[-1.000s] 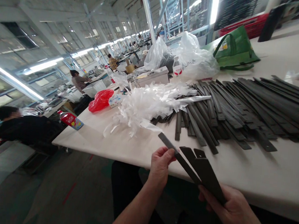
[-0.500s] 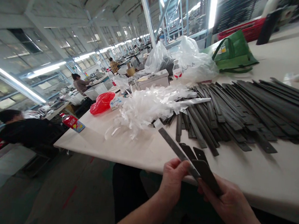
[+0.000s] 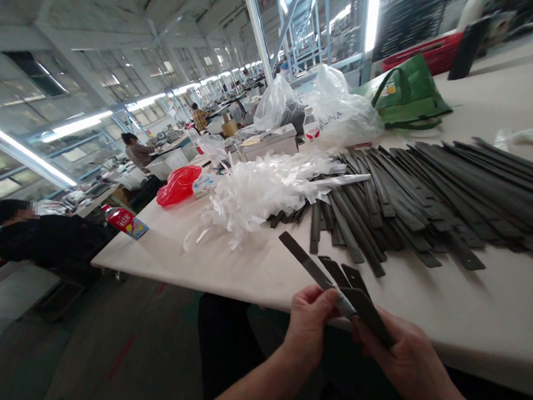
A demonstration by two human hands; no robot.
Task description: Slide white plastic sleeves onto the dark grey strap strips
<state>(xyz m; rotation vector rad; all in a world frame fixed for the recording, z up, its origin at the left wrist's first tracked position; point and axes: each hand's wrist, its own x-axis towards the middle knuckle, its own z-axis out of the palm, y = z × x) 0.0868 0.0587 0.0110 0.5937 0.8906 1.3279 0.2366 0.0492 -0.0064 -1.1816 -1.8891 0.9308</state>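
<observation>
My right hand point(image 3: 397, 354) is closed around a small bundle of dark flat strips point(image 3: 364, 302), held just off the near edge of the white table point(image 3: 471, 311). My left hand point(image 3: 309, 322) pinches one long dark strip point(image 3: 305, 262) of that bundle, which sticks out up and to the left. A big heap of the same dark strips point(image 3: 435, 190) lies spread across the table beyond my hands. Left of the heap is a pile of white plastic film scraps point(image 3: 258, 193).
At the table's far side are a red plastic bag point(image 3: 179, 183), a white box point(image 3: 271, 141), clear plastic bags point(image 3: 339, 110), a small bottle point(image 3: 311, 124) and a green tote bag point(image 3: 409, 91). Other people sit at tables on the left, one in black point(image 3: 34, 236).
My left hand has slid along the long strip towards my right hand, and both hands now meet at the bundle. The view has shifted slightly.
</observation>
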